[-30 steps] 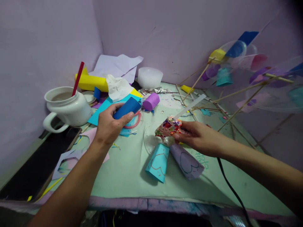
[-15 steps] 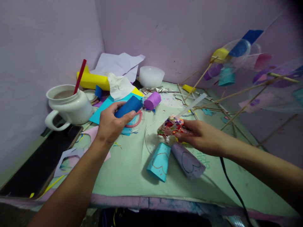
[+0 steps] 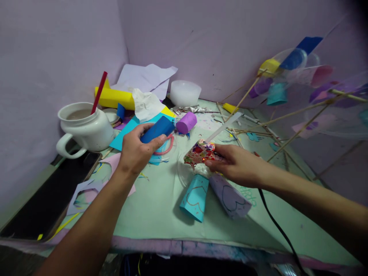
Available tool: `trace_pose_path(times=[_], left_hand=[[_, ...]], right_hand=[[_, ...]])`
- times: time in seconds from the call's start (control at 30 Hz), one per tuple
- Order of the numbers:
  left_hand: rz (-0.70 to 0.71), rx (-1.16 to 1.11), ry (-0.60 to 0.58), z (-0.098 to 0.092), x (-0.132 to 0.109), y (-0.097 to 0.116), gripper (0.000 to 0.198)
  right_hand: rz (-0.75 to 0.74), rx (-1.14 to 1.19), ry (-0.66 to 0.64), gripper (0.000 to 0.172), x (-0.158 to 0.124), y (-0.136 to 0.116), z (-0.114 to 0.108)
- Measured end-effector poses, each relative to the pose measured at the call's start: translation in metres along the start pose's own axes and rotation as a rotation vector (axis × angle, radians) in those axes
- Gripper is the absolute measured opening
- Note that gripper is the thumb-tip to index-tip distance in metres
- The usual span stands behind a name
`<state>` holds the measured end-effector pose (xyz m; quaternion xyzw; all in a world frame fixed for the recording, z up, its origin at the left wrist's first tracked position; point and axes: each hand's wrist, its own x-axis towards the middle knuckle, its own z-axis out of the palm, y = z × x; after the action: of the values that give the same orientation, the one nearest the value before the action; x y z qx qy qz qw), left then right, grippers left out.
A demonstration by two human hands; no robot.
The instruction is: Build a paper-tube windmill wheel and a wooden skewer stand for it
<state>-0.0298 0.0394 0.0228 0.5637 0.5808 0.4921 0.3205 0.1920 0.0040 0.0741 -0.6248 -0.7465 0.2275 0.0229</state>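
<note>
My left hand (image 3: 135, 150) is closed around a dark blue paper roll (image 3: 157, 129), held just above the table near a pink ring (image 3: 165, 147) and cyan paper. My right hand (image 3: 237, 164) grips a glue gun (image 3: 202, 151) wrapped in flowered paper, a white glue stick (image 3: 225, 127) poking out behind it and a small red light on its side. Its nozzle sits over a clear plastic cup (image 3: 184, 170). Just below lie a cyan paper cone (image 3: 194, 197) and a purple paper cone (image 3: 229, 196), each with a drawn heart.
A white mug (image 3: 86, 128) with a red stick stands at the left by a black phone (image 3: 48, 193). Yellow tube (image 3: 115, 98), purple roll (image 3: 186, 122), white bowl (image 3: 185, 92) and crumpled paper sit behind. A stick-and-cup mobile (image 3: 287, 76) fills the right. A black cord (image 3: 276, 224) trails to the front edge.
My right hand has shifted the glue gun slightly left and down over the clear cup. My left hand keeps its hold on the blue roll, barely moved.
</note>
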Motion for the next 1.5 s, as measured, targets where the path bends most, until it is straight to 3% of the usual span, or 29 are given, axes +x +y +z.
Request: trace_pose_path(times=[0.87, 1.1, 1.17, 1.3, 1.5], left_hand=[[0.004, 0.004, 0.004, 0.0, 0.001, -0.001, 0.063], [-0.001, -0.025, -0.014, -0.003, 0.003, -0.003, 0.065], [0.014, 0.009, -0.047, -0.003, 0.002, -0.001, 0.062], [0.16, 0.154, -0.216, 0.001, -0.006, 0.006, 0.055], [0.342, 0.315, -0.467, 0.011, -0.016, 0.009, 0.056]], right_hand=[[-0.073, 0.086, -0.04, 0.026, 0.011, -0.01, 0.003], [0.074, 0.539, -0.076, 0.023, -0.008, 0.001, -0.019], [0.135, 0.74, -0.009, 0.028, -0.025, 0.015, -0.021], [0.253, 1.079, 0.263, 0.045, -0.068, 0.053, -0.006], [0.471, 1.204, 0.483, 0.043, -0.119, 0.092, 0.035]])
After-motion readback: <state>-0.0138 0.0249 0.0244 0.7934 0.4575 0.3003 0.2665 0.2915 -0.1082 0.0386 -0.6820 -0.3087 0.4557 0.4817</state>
